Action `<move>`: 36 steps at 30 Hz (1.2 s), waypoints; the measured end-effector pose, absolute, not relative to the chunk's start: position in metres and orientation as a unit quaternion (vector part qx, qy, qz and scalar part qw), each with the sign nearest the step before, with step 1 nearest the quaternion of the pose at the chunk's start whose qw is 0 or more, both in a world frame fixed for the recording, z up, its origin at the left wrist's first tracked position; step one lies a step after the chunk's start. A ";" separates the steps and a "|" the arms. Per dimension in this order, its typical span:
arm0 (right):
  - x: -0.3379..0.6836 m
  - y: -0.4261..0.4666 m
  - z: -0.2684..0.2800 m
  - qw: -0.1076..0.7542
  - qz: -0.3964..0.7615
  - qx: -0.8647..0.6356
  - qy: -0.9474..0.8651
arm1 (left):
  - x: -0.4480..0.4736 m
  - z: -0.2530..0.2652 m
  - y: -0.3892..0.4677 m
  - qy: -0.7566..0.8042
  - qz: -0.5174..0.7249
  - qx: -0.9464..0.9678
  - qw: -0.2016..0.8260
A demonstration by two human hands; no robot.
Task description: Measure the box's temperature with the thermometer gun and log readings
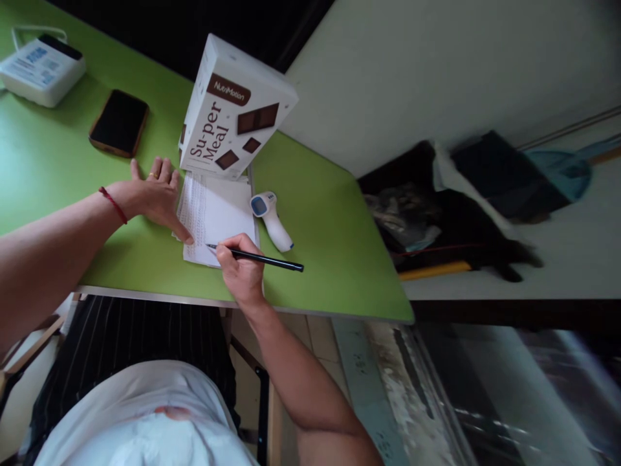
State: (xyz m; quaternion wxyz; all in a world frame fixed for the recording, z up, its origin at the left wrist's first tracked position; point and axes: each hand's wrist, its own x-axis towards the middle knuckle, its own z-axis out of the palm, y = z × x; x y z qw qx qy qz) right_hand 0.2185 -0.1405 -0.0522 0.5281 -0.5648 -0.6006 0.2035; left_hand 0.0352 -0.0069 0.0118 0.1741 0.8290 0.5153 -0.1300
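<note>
In the head view a white notepad (230,210) lies on the green table, its left strip covered with small handwriting. My right hand (243,270) grips a black pen (272,261), whose tip meets the page near its lower left part. My left hand (158,195) rests flat with fingers spread, the thumb on the written edge of the pad and the other fingers on or over the table. Just right of the pad lies a white infrared thermometer (275,223) with a blue-framed screen. Behind the pad stands a white "Su-per Meal" box (228,116).
A smartphone (120,122) in a brown case lies beyond my left hand. Farther left sits a white device with a cable (43,68). The green table (334,259) ends at the right, near a ledge holding dark bags and a yellow item (436,270).
</note>
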 end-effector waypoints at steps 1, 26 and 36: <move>0.219 -0.140 -0.053 0.529 0.204 -0.566 -0.599 | 0.035 0.012 -0.007 0.514 -0.128 0.830 0.174; 0.218 -0.140 -0.051 0.517 0.213 -0.568 -0.604 | 0.032 0.001 -0.003 0.517 -0.083 0.831 0.187; 0.218 -0.140 -0.051 0.524 0.204 -0.549 -0.618 | 0.030 -0.006 -0.001 0.513 -0.060 0.833 0.196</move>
